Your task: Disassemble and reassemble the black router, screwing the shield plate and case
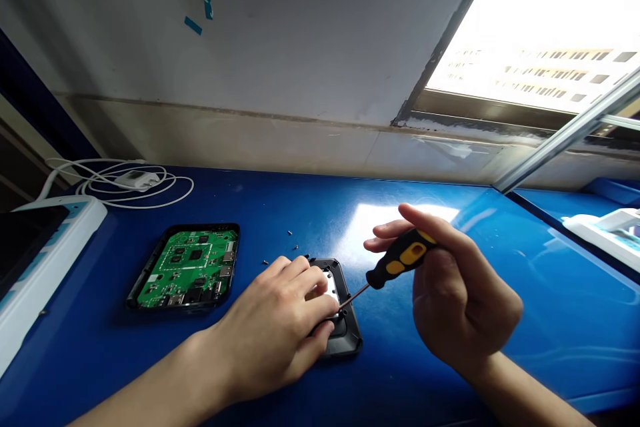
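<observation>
**Two hands bent over a black cover, screwdriver slanting in**

The left hand (280, 320) reached in from the worktop's (280, 197) near edge, palm down, its fingers bent and slightly parted over the black cover (347, 340), thumb near the cover's near edge; whether it pinched anything could not be told. The right hand (460, 300), raised with its wrist bent back, had thumb and forefinger closed around the screwdriver (400, 260), other fingers stretched out. The shaft sloped down leftward to the cover, beside the left fingertips. Leftward lay the green circuit board (193, 260) in its black case (136, 295). Small screws (295, 247) lay beyond the left hand, and a coiled white cable (183, 199) near the far left corner.
</observation>
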Demonstrator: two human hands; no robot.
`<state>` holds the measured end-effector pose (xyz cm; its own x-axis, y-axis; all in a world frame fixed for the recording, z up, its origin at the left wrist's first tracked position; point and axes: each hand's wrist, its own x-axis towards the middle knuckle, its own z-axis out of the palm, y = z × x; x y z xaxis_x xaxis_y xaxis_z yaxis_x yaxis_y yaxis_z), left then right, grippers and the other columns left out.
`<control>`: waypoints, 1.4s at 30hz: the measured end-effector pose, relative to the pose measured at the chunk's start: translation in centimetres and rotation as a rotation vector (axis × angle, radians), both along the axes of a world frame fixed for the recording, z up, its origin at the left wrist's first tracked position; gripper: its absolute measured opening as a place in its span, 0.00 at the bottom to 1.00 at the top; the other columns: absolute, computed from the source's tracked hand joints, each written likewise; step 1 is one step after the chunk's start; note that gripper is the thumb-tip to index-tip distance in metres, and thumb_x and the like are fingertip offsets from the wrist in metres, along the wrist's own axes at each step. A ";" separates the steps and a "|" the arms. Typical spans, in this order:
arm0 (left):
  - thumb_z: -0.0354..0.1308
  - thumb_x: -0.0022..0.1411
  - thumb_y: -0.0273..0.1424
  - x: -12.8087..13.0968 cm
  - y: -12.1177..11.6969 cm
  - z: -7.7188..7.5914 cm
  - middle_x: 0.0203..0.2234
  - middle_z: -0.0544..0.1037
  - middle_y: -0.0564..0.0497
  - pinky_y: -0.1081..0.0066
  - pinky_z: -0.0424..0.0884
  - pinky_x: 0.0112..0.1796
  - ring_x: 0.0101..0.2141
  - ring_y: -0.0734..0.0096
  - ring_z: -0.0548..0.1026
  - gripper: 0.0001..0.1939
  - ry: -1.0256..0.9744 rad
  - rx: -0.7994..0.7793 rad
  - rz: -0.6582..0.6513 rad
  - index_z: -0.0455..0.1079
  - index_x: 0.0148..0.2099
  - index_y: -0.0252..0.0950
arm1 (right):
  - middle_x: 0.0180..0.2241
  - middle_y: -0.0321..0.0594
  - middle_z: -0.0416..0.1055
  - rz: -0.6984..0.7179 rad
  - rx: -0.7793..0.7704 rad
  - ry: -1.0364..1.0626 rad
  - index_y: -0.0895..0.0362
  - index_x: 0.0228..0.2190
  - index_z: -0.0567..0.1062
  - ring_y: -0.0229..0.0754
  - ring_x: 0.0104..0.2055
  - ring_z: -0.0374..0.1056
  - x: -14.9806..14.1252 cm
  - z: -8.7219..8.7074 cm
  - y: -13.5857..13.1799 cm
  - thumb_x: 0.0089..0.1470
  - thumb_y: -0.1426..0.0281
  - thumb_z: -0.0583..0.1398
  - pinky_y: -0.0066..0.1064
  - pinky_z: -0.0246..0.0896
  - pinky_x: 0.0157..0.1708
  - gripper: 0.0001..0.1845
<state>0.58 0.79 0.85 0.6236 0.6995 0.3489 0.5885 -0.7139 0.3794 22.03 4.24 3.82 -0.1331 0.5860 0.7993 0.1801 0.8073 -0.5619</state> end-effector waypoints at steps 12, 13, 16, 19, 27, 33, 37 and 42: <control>0.54 0.70 0.28 0.2 -0.1 0.2 0.40 0.76 0.48 0.61 0.62 0.36 0.38 0.60 0.70 0.09 -0.010 0.020 -0.001 0.76 0.46 0.39 | 0.32 0.39 0.73 -0.016 0.152 -0.028 0.51 0.49 0.80 0.43 0.32 0.72 0.2 0.3 0.8 0.63 0.75 0.60 0.37 0.71 0.26 0.15; 0.54 0.70 0.28 0.2 -0.1 0.1 0.40 0.76 0.48 0.61 0.62 0.37 0.39 0.60 0.70 0.09 -0.008 0.017 -0.002 0.76 0.47 0.39 | 0.33 0.40 0.73 0.002 0.135 -0.008 0.52 0.49 0.80 0.43 0.33 0.73 0.2 0.2 0.7 0.64 0.75 0.58 0.37 0.72 0.27 0.16; 0.54 0.70 0.28 0.1 0.0 0.1 0.41 0.77 0.48 0.61 0.63 0.38 0.39 0.59 0.70 0.09 0.001 0.008 0.001 0.76 0.47 0.39 | 0.40 0.42 0.75 0.031 0.051 0.049 0.51 0.51 0.80 0.43 0.37 0.75 -0.1 0.1 0.5 0.68 0.75 0.52 0.40 0.77 0.33 0.20; 0.54 0.70 0.28 0.1 0.1 0.2 0.40 0.77 0.48 0.61 0.63 0.37 0.39 0.60 0.70 0.09 -0.001 0.009 0.002 0.75 0.46 0.39 | 0.43 0.42 0.76 0.017 0.010 0.025 0.49 0.55 0.77 0.43 0.40 0.76 -0.1 0.1 0.3 0.67 0.76 0.53 0.40 0.79 0.36 0.21; 0.53 0.71 0.29 0.1 -0.1 0.1 0.40 0.76 0.48 0.61 0.63 0.38 0.39 0.60 0.70 0.09 0.005 0.001 0.001 0.75 0.46 0.39 | 0.40 0.41 0.75 0.000 0.011 -0.056 0.50 0.56 0.76 0.40 0.38 0.75 0.3 0.2 0.5 0.65 0.78 0.57 0.34 0.78 0.31 0.22; 0.54 0.71 0.29 0.1 0.1 0.1 0.40 0.76 0.48 0.62 0.63 0.37 0.39 0.60 0.70 0.08 0.017 0.008 0.002 0.75 0.46 0.39 | 0.37 0.40 0.72 -0.006 0.032 -0.077 0.51 0.53 0.77 0.39 0.35 0.73 0.3 0.4 0.6 0.64 0.79 0.58 0.34 0.75 0.29 0.19; 0.54 0.71 0.29 0.1 0.1 0.0 0.40 0.76 0.48 0.62 0.62 0.37 0.38 0.60 0.69 0.09 0.005 0.019 0.000 0.75 0.46 0.39 | 0.34 0.39 0.72 -0.013 0.058 -0.071 0.52 0.51 0.78 0.40 0.34 0.72 0.3 0.4 0.7 0.64 0.78 0.59 0.34 0.73 0.28 0.17; 0.54 0.71 0.29 0.1 0.0 -0.1 0.40 0.76 0.48 0.61 0.63 0.37 0.39 0.60 0.70 0.09 -0.007 0.016 -0.003 0.75 0.47 0.39 | 0.36 0.40 0.76 0.070 0.034 -0.039 0.52 0.54 0.77 0.40 0.36 0.74 0.1 0.4 0.4 0.67 0.78 0.56 0.32 0.75 0.25 0.19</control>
<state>0.72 0.79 0.73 0.6234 0.6915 0.3649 0.5834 -0.7221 0.3718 22.18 4.59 4.19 -0.2041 0.5469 0.8120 0.1442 0.8372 -0.5276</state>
